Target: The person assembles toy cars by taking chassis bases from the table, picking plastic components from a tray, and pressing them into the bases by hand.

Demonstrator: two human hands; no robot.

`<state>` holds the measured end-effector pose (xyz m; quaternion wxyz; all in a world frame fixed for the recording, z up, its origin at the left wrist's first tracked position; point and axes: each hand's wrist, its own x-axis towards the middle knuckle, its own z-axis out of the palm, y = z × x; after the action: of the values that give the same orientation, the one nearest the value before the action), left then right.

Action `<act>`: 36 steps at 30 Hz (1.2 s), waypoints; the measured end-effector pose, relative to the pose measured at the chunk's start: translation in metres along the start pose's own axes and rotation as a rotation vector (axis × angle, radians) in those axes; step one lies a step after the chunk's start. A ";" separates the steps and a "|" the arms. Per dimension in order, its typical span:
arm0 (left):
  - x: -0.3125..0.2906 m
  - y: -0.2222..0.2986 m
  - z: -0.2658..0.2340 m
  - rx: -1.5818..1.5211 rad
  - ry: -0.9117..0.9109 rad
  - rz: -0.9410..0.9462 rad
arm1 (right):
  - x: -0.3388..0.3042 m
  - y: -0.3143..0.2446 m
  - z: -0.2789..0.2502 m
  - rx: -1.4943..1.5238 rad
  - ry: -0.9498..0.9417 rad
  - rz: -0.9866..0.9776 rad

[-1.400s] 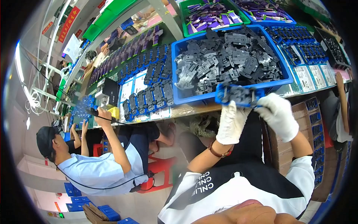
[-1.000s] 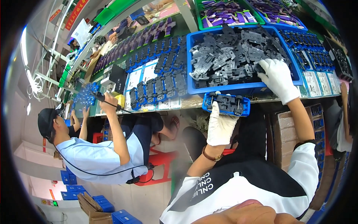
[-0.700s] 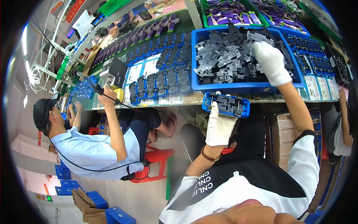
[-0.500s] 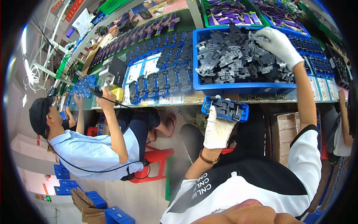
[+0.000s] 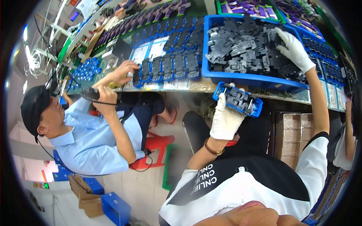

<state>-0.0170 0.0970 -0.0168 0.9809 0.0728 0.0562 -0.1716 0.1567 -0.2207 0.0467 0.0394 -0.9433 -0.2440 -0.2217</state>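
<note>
Left hand (image 5: 226, 121) grips blue toy car (image 5: 240, 100), underside up, just before blue bin (image 5: 256, 80); seemingly no base plate on yet. Right hand (image 5: 295, 51) over loose base plates (image 5: 237, 47), fingers parted, contact unclear. Rows of toy cars (image 5: 167, 67), left, look plated; bin well stocked.

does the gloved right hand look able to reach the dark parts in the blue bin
Probably yes: the right hand is over the open blue bin, with the dark parts inside uncovered.
</note>
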 end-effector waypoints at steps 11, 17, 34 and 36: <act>0.009 0.000 -0.011 -0.008 -0.029 0.132 | -0.009 -0.204 -0.064 0.174 -0.038 0.085; 0.009 -0.003 -0.006 0.131 -0.033 0.210 | -0.040 -0.237 -0.039 0.268 -0.025 -0.070; 0.008 0.017 -0.001 0.200 -0.063 0.391 | -0.061 -0.240 -0.011 1.475 -0.203 0.469; 0.007 0.014 0.000 0.263 -0.043 0.419 | -0.063 -0.245 -0.007 1.640 -0.265 0.607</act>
<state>-0.0057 0.1080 -0.0164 0.9781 0.2063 -0.0038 0.0282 -0.0128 -0.0345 0.0169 0.7320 -0.6602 -0.0679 0.1541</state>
